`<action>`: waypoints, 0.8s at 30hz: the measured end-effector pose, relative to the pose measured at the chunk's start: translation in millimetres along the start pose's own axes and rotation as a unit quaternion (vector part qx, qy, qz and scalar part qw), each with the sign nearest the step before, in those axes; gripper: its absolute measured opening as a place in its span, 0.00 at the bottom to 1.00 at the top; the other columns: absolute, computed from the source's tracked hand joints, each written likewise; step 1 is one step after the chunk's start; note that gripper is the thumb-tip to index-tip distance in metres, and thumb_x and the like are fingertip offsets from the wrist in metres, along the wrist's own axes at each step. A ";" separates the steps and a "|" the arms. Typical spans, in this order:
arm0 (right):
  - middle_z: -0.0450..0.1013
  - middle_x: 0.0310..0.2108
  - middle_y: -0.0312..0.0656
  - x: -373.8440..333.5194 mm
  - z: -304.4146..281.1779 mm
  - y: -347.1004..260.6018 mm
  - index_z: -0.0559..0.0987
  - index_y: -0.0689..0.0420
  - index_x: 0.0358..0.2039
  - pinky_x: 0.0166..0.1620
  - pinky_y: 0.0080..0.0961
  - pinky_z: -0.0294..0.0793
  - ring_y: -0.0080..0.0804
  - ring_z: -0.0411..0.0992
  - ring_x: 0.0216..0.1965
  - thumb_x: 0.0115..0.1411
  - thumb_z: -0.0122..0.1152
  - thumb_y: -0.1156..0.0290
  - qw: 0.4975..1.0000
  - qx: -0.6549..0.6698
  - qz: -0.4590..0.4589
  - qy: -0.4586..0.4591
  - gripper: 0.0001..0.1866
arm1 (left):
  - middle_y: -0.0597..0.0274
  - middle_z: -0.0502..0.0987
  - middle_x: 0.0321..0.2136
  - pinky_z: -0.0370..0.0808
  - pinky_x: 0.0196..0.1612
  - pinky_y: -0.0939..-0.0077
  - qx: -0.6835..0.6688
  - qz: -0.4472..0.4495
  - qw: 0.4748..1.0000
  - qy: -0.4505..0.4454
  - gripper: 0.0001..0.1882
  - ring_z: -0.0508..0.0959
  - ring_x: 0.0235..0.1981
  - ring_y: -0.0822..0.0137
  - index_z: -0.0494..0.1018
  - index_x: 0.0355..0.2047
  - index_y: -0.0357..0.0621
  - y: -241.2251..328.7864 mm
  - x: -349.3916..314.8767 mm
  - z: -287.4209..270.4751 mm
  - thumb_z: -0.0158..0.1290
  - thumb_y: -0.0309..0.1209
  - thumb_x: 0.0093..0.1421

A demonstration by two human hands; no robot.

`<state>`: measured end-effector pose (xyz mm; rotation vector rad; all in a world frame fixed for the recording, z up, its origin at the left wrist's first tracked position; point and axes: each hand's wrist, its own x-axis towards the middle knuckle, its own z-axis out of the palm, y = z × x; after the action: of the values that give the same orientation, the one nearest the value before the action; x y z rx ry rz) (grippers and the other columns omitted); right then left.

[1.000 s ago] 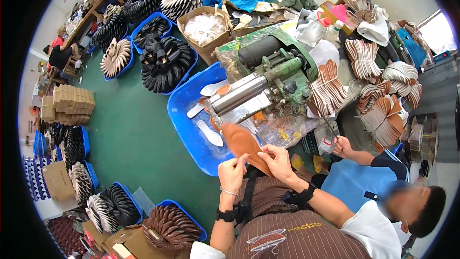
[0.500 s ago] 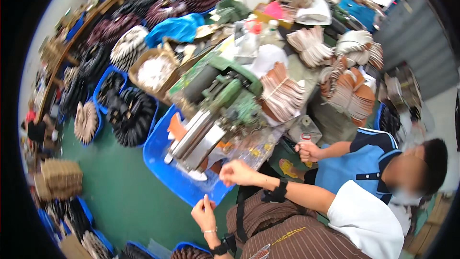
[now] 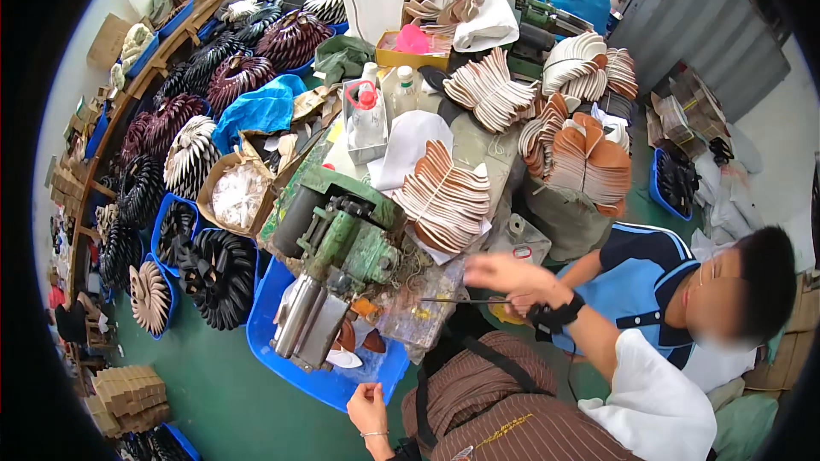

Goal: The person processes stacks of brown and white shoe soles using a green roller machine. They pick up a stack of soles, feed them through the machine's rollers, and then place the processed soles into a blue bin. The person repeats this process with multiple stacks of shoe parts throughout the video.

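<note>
My left hand (image 3: 368, 411) is at the near edge of a blue plastic tub (image 3: 397, 369), its thumb and fingers pinched together. What they hold, if anything, is too small to make out. My right hand (image 3: 517, 277) is smeared by motion, reaching across in front of the co-worker. Just below it is a thin dark rod (image 3: 453, 300); whose hand has it I cannot tell. Left of that stands a green machine (image 3: 350, 235) with a shiny metal roller (image 3: 301, 318) over the tub. Brown and white sole-shaped pieces (image 3: 344, 358) lie in the tub.
A co-worker in a blue shirt (image 3: 628, 277) sits close on my right. Bundled insoles (image 3: 444, 196) stand behind the machine, with more bundles (image 3: 589, 162) farther right. An open carton (image 3: 239, 192) and blue tubs of black pieces (image 3: 218, 277) are to the left.
My right hand has swung right, from above the blue tub toward the co-worker. My left hand stays pinched near the tub. The orange-brown piece beside the roller no longer shows there. The view has shifted.
</note>
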<state>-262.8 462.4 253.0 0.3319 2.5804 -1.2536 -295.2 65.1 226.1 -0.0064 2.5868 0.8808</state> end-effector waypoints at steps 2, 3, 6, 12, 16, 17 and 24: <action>0.78 0.32 0.44 -9.1 5.3 -0.8 0.75 0.61 0.45 0.39 0.28 0.73 0.35 0.76 0.36 0.56 0.56 0.46 0.981 0.023 0.096 -0.167 0.29 | 0.56 0.78 0.19 0.72 0.28 0.69 0.033 -0.005 0.999 -0.005 0.09 0.79 0.22 0.60 0.77 0.24 0.40 15.1 -2.3 5.7 0.58 0.34 0.52; 0.78 0.26 0.40 -8.0 0.4 6.4 0.78 0.59 0.42 0.35 0.25 0.73 0.30 0.76 0.32 0.56 0.57 0.47 0.970 0.059 0.104 -0.212 0.27 | 0.56 0.78 0.19 0.72 0.28 0.69 0.036 -0.008 0.999 -0.018 0.09 0.79 0.22 0.59 0.77 0.25 0.40 20.6 -1.6 10.9 0.58 0.34 0.52; 0.76 0.17 0.38 -5.6 -19.1 58.0 0.81 0.58 0.26 0.30 0.24 0.71 0.29 0.74 0.21 0.51 0.62 0.48 0.963 0.141 0.178 -0.143 0.22 | 0.55 0.79 0.20 0.73 0.29 0.67 0.059 -0.034 0.996 -0.065 0.10 0.79 0.24 0.57 0.78 0.26 0.42 37.2 -4.5 30.4 0.58 0.36 0.52; 0.77 0.28 0.47 -3.4 -73.0 119.1 0.79 0.59 0.29 0.34 0.37 0.74 0.47 0.75 0.31 0.49 0.63 0.64 0.940 -0.099 0.227 0.234 0.12 | 0.54 0.79 0.22 0.75 0.32 0.67 0.117 -0.025 0.982 -0.146 0.12 0.80 0.26 0.56 0.78 0.30 0.43 102.6 10.3 73.3 0.58 0.38 0.53; 0.76 0.30 0.47 50.2 -101.8 143.3 0.78 0.58 0.33 0.38 0.37 0.72 0.45 0.74 0.35 0.49 0.63 0.67 0.963 0.032 0.135 0.232 0.11 | 0.54 0.79 0.24 0.74 0.32 0.66 0.116 0.052 0.972 -0.198 0.13 0.80 0.28 0.55 0.77 0.34 0.43 160.6 39.4 99.9 0.57 0.38 0.54; 0.75 0.31 0.47 65.4 -111.3 152.9 0.77 0.58 0.33 0.39 0.37 0.72 0.45 0.74 0.36 0.49 0.63 0.68 0.962 0.025 0.106 0.250 0.12 | 0.54 0.79 0.25 0.74 0.32 0.66 0.102 0.076 0.970 -0.208 0.13 0.80 0.28 0.56 0.77 0.34 0.43 172.2 47.0 105.3 0.57 0.38 0.54; 0.53 0.59 0.59 185.3 -226.6 190.2 0.58 0.64 0.59 0.61 0.45 0.53 0.56 0.50 0.62 0.40 0.72 0.57 0.891 -0.196 0.138 0.387 0.49 | 0.45 0.78 0.34 0.72 0.41 0.56 0.155 0.005 0.950 -0.272 0.20 0.77 0.38 0.48 0.72 0.45 0.42 204.6 61.2 110.3 0.55 0.38 0.54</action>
<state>-406.7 773.9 188.8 1.2710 3.1546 -0.5170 -337.1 301.2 243.2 0.2977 2.1671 0.3919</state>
